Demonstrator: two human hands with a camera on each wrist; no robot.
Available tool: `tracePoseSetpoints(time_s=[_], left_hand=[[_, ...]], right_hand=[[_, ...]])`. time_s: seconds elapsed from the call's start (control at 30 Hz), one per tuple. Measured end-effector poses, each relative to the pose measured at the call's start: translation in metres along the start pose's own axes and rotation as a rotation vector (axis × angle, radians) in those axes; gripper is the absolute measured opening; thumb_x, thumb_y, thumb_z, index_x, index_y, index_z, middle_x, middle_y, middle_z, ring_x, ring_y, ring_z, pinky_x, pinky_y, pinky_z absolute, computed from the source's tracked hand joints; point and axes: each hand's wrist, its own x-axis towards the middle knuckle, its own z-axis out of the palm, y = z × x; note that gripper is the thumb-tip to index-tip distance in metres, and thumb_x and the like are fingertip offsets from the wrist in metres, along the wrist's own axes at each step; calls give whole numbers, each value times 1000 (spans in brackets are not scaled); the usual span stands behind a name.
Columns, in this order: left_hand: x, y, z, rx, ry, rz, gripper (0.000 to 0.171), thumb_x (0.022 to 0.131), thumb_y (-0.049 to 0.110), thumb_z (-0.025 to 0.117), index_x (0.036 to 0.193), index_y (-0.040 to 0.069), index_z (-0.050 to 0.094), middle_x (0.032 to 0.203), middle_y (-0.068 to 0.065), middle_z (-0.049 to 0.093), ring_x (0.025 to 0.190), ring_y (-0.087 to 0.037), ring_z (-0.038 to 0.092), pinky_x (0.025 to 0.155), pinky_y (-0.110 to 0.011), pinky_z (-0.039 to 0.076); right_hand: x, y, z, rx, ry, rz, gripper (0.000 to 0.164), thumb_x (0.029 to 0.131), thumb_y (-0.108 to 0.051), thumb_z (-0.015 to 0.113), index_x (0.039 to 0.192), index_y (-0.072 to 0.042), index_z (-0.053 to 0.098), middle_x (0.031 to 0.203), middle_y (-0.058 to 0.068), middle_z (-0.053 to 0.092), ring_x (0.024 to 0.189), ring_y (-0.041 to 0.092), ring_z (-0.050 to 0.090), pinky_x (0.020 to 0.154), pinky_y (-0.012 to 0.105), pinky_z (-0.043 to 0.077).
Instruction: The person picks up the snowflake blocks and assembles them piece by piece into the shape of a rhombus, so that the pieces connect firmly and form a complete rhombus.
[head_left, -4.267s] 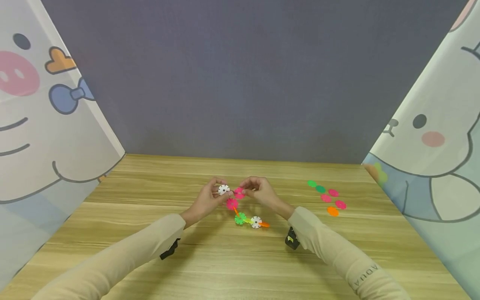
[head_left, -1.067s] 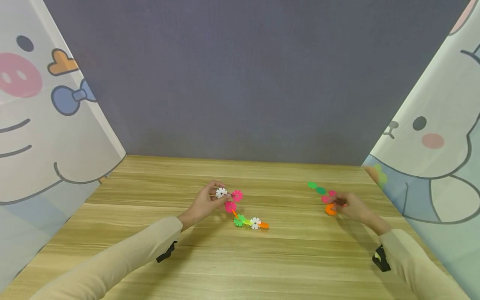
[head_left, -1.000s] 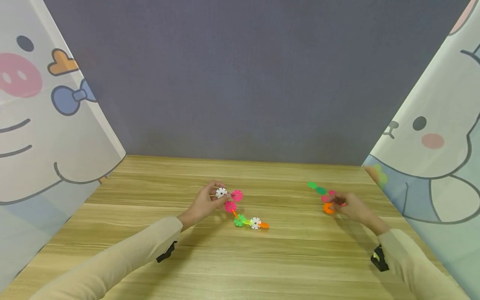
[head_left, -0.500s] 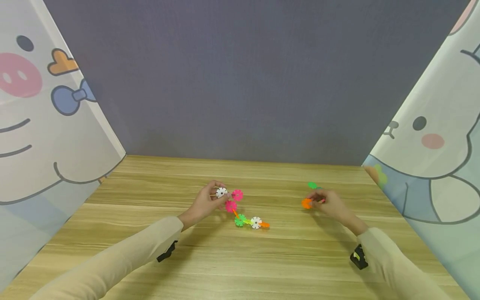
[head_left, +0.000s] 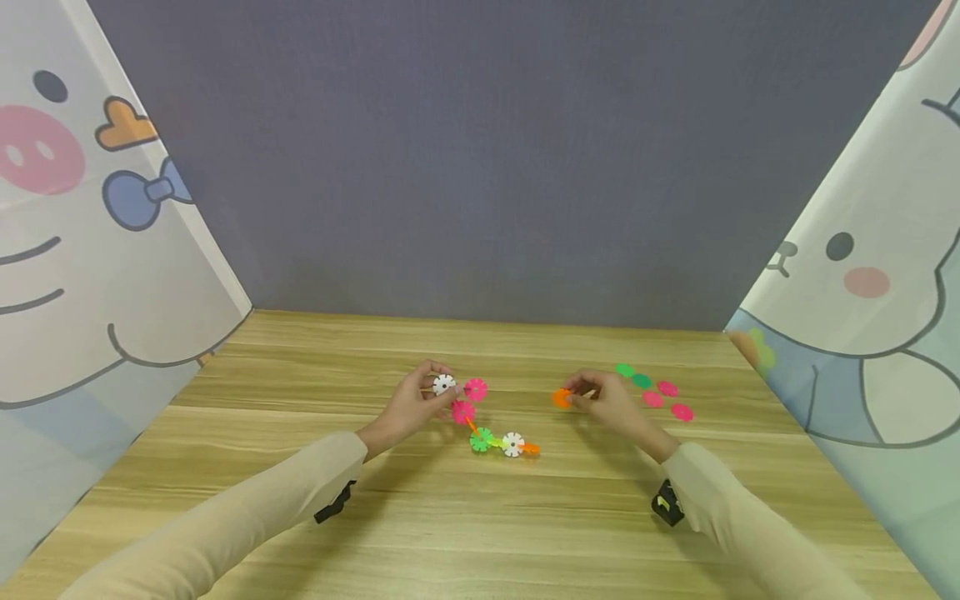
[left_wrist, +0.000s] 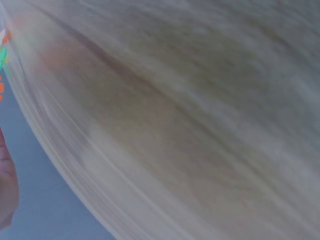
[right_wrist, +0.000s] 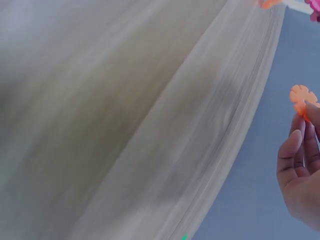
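Head view alone shows left hand (head_left: 412,402) holding white disc (head_left: 443,382).

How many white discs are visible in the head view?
2. One white disc is in the left hand; another sits between a yellow disc and an orange disc. Some may be hidden.

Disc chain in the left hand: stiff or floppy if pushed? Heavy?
The chain will probably flex or separate at its joints, since its notched discs join only near their rims. Likely light: they look small and thin.
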Motion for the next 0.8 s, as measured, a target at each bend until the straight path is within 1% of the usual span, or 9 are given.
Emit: tracePoseSetpoints(time_s=[0.1, 0.27, 0.37, 0.47, 0.6, 0.8], left_hand=[[0, 1, 0, -3, 2, 0, 43, 88, 20, 61, 120, -2, 43, 96, -15, 65, 75, -21, 66, 66, -41, 55], [0, 3, 1, -3, 3, 5, 45, 88, 22, 61, 120, -3, 43, 95, -18, 65, 75, -26, 65, 66, -43, 54], [1, 2, 1, -1, 3, 4, 45, 88, 22, 61, 120, -3, 43, 94, -18, 65, 75, -29, 65, 66, -44, 54], [2, 1, 1, -5, 6, 1, 43, 88, 20, 61, 119, -3, 43, 92, -16, 66, 74, -30, 65, 65, -42, 55], [2, 1, 1, -9, 9, -11, 42, 88, 20, 61, 119, -2, 44, 91, -14, 66, 73, -26, 65, 66, -42, 55], [2, 0, 0, -7, 3, -7, 44, 88, 23, 61, 119, -2, 43, 93, -15, 66, 71, -19, 65, 67, -43, 54]], right_hand=[[7, -7, 9, 40, -14, 1, 11, 82, -4, 65, 93, -2, 65, 87, 12, 66, 76, 15, 59, 59, 22, 49], [16, -19, 23, 64, -15, -12, 12, 81, -2, 65, 93, -3, 66, 87, 10, 66, 77, 12, 59, 60, 23, 50], [21, -25, 31, 74, -5, -51, 12, 80, 0, 65, 92, -2, 66, 86, 11, 67, 75, 13, 58, 59, 25, 50], [25, -30, 38, 77, 5, -87, 11, 79, 1, 65, 90, -3, 66, 85, 10, 67, 75, 13, 59, 57, 25, 49], [30, -37, 47, 63, 15, -117, 12, 78, 1, 67, 88, -5, 67, 84, 8, 68, 75, 13, 59, 57, 24, 47], [35, -43, 58, 53, 30, -148, 13, 76, 2, 67, 86, -7, 67, 83, 5, 68, 74, 12, 59, 56, 22, 46]])
